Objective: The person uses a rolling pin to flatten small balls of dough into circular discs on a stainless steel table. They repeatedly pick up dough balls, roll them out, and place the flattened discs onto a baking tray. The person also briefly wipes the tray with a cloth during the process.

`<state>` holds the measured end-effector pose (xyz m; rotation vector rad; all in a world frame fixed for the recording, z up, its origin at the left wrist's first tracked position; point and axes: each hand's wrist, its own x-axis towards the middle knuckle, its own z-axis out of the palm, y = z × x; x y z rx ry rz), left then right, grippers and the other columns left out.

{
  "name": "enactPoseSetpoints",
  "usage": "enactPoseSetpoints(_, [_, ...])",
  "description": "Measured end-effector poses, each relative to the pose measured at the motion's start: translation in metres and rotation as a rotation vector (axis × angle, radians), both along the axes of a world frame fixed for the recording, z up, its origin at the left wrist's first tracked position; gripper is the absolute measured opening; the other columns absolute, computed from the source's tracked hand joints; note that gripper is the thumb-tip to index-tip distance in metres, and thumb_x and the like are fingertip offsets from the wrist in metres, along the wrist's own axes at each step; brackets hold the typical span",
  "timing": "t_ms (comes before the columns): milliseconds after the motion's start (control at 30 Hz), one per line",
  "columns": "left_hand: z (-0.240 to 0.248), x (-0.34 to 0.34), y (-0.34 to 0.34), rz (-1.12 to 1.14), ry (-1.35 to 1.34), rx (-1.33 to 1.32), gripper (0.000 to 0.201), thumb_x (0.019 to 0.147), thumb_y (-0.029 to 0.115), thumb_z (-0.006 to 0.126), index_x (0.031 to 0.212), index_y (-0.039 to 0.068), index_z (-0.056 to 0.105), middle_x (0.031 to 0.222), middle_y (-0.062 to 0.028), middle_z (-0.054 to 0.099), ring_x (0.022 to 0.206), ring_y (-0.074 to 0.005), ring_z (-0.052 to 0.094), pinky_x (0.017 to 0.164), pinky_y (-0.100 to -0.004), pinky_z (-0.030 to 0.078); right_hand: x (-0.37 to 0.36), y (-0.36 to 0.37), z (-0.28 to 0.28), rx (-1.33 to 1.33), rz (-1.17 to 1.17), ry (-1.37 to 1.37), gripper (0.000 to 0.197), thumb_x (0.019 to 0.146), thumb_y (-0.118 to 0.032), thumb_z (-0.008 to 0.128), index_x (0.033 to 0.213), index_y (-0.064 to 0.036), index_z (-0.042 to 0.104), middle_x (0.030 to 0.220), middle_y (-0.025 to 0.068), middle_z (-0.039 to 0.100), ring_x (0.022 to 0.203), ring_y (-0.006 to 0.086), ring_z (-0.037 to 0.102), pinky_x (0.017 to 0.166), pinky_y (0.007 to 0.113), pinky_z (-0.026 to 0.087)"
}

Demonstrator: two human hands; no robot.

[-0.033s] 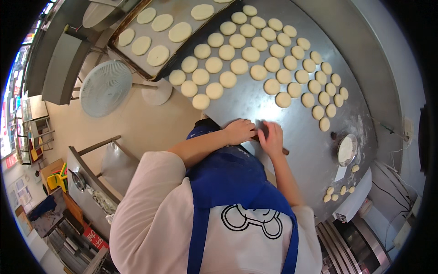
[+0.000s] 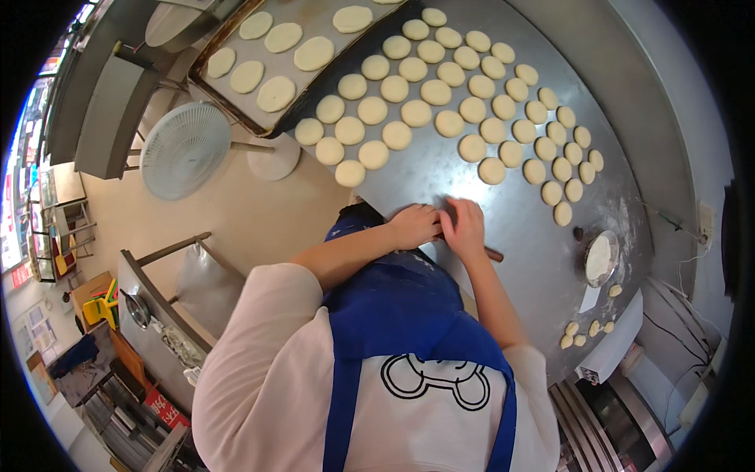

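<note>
The left hand (image 2: 413,226) and the right hand (image 2: 464,228) lie side by side, palms down, on a wooden rolling pin (image 2: 493,254). Both hands press flat on it with the fingers spread a little. Only the pin's right end shows, sticking out past the right hand. The pin lies on the near edge of a grey metal table (image 2: 440,181). I cannot see what is under the hands.

Past the hands, many round dough discs (image 2: 417,112) sit in rows on the table. Bigger flat rounds lie on a tray (image 2: 236,114) at the far left. A small bowl of flour (image 2: 600,258) sits to the right. A white fan (image 2: 185,151) stands on the floor.
</note>
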<state>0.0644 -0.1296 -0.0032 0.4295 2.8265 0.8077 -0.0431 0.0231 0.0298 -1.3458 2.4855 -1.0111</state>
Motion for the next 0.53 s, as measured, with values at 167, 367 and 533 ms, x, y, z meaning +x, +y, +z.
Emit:
enactPoseSetpoints(167, [-0.038,0.019,0.016,0.286,0.199,0.099,0.032,0.100,0.028,0.050,0.123,0.010,0.065,0.119,-0.0140,0.065,0.112,-0.0336,0.059,0.098,-0.0467,0.046,0.023,-0.158,0.007,-0.059,0.378,0.161,0.040,0.083,-0.026,0.076,0.115,-0.0054,0.065,0.133,0.0155,0.056,0.126,0.0338,0.051,0.104,0.048,0.042])
enactPoseSetpoints(367, [-0.023,0.017,-0.005,0.159,0.038,0.121,0.040,0.098,0.034,0.054,0.131,0.014,0.062,0.110,-0.0122,0.063,0.105,-0.0310,0.059,0.096,-0.0451,0.046,0.056,-0.195,-0.012,0.152,0.328,0.241,0.038,0.086,-0.029,0.072,0.113,-0.0036,0.066,0.141,0.0217,0.050,0.135,0.0366,0.043,0.111,0.055,0.036])
enactPoseSetpoints(533, [-0.026,0.019,-0.016,0.072,0.021,0.127,0.048,0.093,0.037,0.059,0.137,0.016,0.059,0.123,-0.0081,0.058,0.118,-0.0308,0.052,0.099,-0.0445,0.043,0.063,-0.187,-0.050,0.339,0.715,-0.156,0.033,0.084,-0.025,0.072,0.110,-0.0048,0.064,0.143,0.0202,0.052,0.136,0.0370,0.044,0.110,0.058,0.037])
